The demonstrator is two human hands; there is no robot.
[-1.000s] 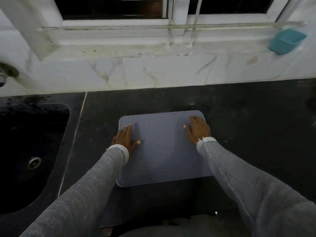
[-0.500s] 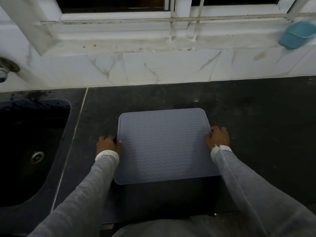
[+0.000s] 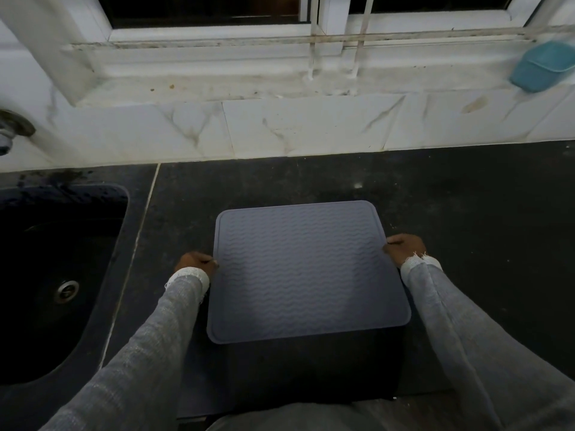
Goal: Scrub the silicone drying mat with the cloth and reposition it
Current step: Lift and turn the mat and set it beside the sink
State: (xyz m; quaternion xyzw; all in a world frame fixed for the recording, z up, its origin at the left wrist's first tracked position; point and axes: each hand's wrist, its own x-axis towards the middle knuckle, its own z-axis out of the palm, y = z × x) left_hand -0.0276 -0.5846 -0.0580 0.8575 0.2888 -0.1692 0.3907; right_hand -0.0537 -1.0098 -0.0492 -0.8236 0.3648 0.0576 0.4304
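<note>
A grey-blue silicone drying mat with a wavy ribbed surface and a raised rim is held over the dark countertop, with a dark shadow under its near edge. My left hand grips its left edge about halfway along. At the opposite side, my right hand grips the right edge. Both arms wear grey knit sleeves. No cloth is in view.
A black sink with a metal drain is set into the counter on the left. A tap sticks out at the far left. White marble tiles and a window sill run along the back; a teal basket sits at the sill's right.
Both hands slid off the top of the mat to its side edges and closed on them. The mat now appears raised slightly off the counter.
</note>
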